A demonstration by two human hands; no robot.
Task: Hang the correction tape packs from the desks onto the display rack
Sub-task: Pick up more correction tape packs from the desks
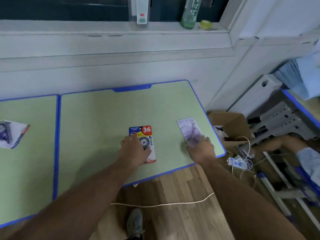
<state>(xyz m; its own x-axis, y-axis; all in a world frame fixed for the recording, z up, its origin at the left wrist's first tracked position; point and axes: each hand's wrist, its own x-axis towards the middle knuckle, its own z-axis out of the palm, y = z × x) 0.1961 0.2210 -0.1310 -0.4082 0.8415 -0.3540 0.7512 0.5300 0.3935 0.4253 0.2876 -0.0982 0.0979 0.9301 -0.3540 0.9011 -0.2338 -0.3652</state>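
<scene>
Two correction tape packs lie flat on the right green desk (103,118). A colourful pack (144,131) with a red "36" badge is under my left hand (133,151), whose fingers lie over its lower half. A pale purple pack (187,126) lies near the desk's right edge, and my right hand (201,148) covers its near end with fingers on it. Whether either hand grips its pack I cannot tell. A third pack (10,133) lies on the left desk (26,161). No display rack is in view.
A wall with a window ledge (112,28) bearing a green bottle (190,13) runs behind the desks. Right of the desk stand a cardboard box (232,125), loose cables (242,160) and metal frames. A cord (164,203) crosses the wooden floor by my shoe.
</scene>
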